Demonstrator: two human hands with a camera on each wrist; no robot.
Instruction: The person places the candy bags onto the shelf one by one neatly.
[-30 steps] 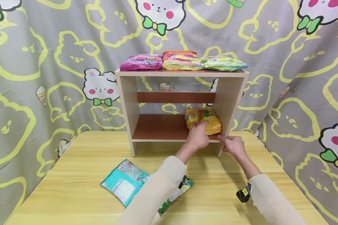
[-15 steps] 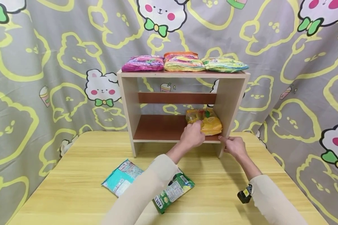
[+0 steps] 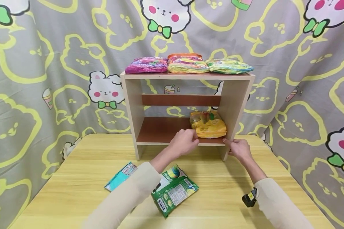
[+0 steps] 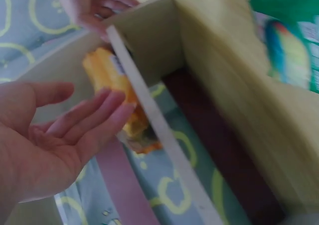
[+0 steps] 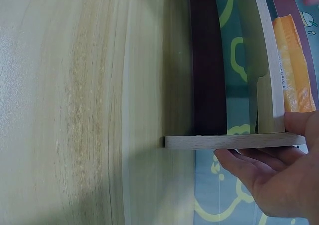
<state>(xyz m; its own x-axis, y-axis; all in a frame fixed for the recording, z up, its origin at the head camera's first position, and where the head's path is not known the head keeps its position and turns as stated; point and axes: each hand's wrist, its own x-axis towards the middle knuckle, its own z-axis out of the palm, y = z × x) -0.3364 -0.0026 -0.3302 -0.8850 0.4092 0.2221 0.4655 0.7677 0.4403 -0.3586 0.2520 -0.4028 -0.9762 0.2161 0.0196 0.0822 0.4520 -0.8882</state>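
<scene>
A yellow snack bag (image 3: 210, 127) sits at the right end of the middle board of a small wooden shelf (image 3: 129, 108). My left hand (image 3: 183, 142) is just in front of that board, left of the bag. In the left wrist view its fingers are loosely bent with nothing between them, and the yellow bag (image 4: 112, 75) shows beyond them. My right hand (image 3: 238, 149) grips the shelf's right side panel, low down. In the right wrist view the thumb is on the panel's inner side and the fingers (image 5: 239, 165) are on its outer side.
Three snack bags lie in a row on the shelf top: purple (image 3: 146, 65), yellow-and-pink (image 3: 187, 63) and green-yellow (image 3: 230, 66). A green bag (image 3: 176, 190) and a partly hidden teal bag (image 3: 121, 176) lie on the wooden table (image 3: 218, 197). A patterned curtain (image 3: 60, 57) hangs behind.
My left hand has come off the yellow bag and moved left and toward me. The bag stays on the middle board. My right hand keeps its hold on the side panel.
</scene>
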